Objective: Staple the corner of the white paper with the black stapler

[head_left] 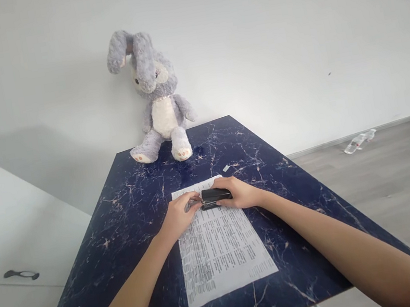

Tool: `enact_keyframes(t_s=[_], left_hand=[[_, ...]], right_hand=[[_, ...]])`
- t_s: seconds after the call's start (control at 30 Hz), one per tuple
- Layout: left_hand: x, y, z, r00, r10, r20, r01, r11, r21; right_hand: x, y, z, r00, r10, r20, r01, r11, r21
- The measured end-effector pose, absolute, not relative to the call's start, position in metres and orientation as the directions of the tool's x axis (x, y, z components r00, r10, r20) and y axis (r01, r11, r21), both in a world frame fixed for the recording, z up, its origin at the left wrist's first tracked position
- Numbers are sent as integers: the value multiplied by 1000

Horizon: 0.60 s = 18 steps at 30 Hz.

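Note:
A black stapler (215,195) lies above the upper part of a printed sheet of paper (231,244), its body running left to right. My right hand (240,192) is wrapped round the stapler's right end, thumb in front and fingers behind. At the stapler's left end is my left hand (181,211), with thumb and fingertips brought together in a pinch. Whatever lies between those fingertips is too small to make out. Just beyond the sheet's top edge sits a small pale rectangular piece (226,168).
The dark blue marbled table (154,268) stands against a white wall. A grey plush rabbit (163,116) sits at its far edge. On the floor to the right lies a clear plastic bottle (359,141). A white cabinet with a dark handle (21,275) is at left.

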<state>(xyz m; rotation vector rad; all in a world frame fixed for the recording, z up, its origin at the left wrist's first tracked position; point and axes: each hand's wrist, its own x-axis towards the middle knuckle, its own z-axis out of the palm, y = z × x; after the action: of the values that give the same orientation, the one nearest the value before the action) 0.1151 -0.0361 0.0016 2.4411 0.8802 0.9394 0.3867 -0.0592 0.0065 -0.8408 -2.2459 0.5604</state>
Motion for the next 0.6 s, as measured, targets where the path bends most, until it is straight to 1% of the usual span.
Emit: enact_keyframes(t_s=[0.17, 0.4, 0.6], left_hand=[[115, -35, -1, 587, 666, 460, 428, -738, 522], [119, -35, 0, 558, 688, 464, 414, -715, 563], [120, -35, 2, 557, 692, 459, 420, -712, 563]], right_hand=[[387, -58, 6, -573, 695, 434, 413, 702, -580], [387, -58, 6, -580, 687, 439, 403, 709, -578], [387, -58, 6, -578, 685, 444, 400, 711, -578]])
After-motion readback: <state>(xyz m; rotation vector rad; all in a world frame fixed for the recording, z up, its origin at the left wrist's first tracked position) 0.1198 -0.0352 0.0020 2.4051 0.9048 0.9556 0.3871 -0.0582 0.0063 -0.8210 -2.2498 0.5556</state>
